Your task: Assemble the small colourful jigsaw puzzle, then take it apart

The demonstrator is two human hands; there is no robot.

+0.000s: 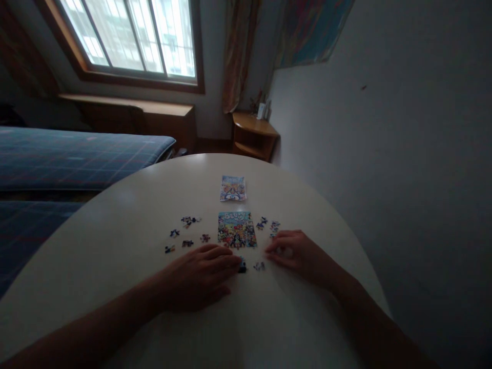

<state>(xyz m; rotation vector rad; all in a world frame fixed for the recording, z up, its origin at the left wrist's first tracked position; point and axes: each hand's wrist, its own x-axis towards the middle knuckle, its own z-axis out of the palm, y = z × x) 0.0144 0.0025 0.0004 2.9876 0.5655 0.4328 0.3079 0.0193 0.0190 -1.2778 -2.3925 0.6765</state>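
My left hand (203,277) lies palm down on the table with its fingers stretched forward. Its fingertips rest at the edge of a dark jigsaw piece (242,265). My right hand (295,256) is curled, thumb and fingertips close together; whether a piece is between them is hidden. A pale jigsaw piece (259,266) lies between the hands. Beyond them is a colourful Bluey puzzle picture (236,228), lying flat. Loose pieces sit to its left, among them a joined-looking cluster (190,221), and more pieces (262,223) lie to its right, some partly behind my right hand.
A small printed packet (232,188) lies farther back on the round white table (146,205). A bed with a plaid mattress (77,159) stands at the left. A white wall (403,169) rises close on the right. A wooden corner shelf (253,123) is behind.
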